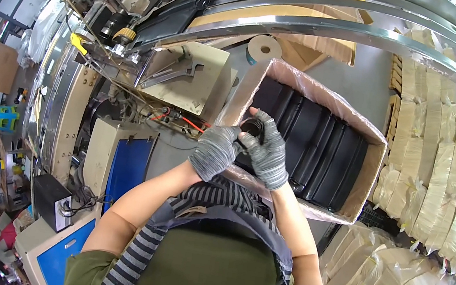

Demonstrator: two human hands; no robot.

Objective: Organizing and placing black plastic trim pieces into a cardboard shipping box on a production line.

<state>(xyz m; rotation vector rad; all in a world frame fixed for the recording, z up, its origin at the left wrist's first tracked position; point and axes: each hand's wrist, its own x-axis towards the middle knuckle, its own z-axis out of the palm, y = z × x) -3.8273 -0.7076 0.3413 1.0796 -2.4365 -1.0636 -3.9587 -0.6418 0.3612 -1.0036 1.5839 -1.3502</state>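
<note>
Grey knitted gloves with bare fingertips cover both of my hands. My left hand [214,151] and my right hand [267,155] meet over the near left corner of an open carton [371,181]. Between them is a small black coil or ring-shaped roll [252,125]; its exact kind is too dark to tell. The fingers of both hands are closed around it. Under and beside my right hand, several folded black plastic-looking bundles [314,146] stand in rows inside the carton, which has a clear plastic liner along its rim.
Left of the carton stands a beige machine box [194,75] with wrenches [170,75] on top. Curved metal rails [316,23] cross the far side. A tape-like roll [264,48] lies beyond the carton. Wrapped cardboard stacks [432,155] line the right. A black box [51,201] sits lower left.
</note>
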